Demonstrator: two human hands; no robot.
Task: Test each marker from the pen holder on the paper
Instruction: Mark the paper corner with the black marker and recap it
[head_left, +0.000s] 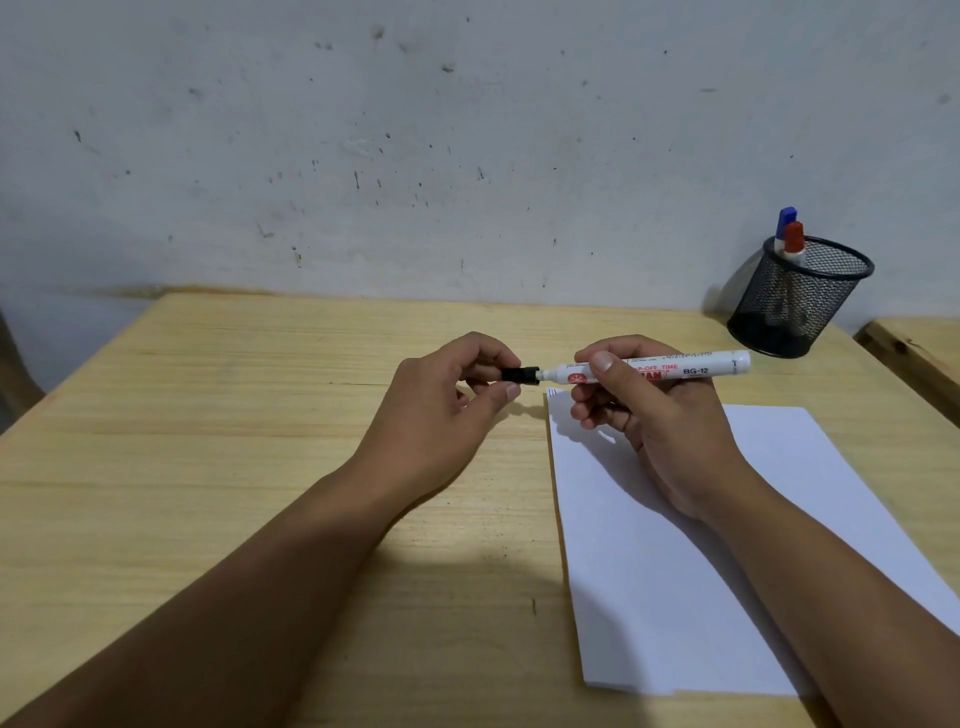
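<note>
My right hand (644, 410) holds a white marker (691, 365) level above the far left corner of the white paper (675, 597). My left hand (447, 400) pinches the marker's black cap (521, 375) at the marker's left end. The cap sits right at the tip; I cannot tell whether it is on or just off. Small blue marks (552, 393) show at the paper's far left corner. A black mesh pen holder (795, 301) stands at the far right of the table, holding a blue-capped marker (785, 224) and a red-capped marker (794, 240).
The wooden table (208, 441) stands against a stained white wall (415, 145). A second wooden surface (919, 353) adjoins the table at the right edge. The paper lies right of centre, under my right forearm.
</note>
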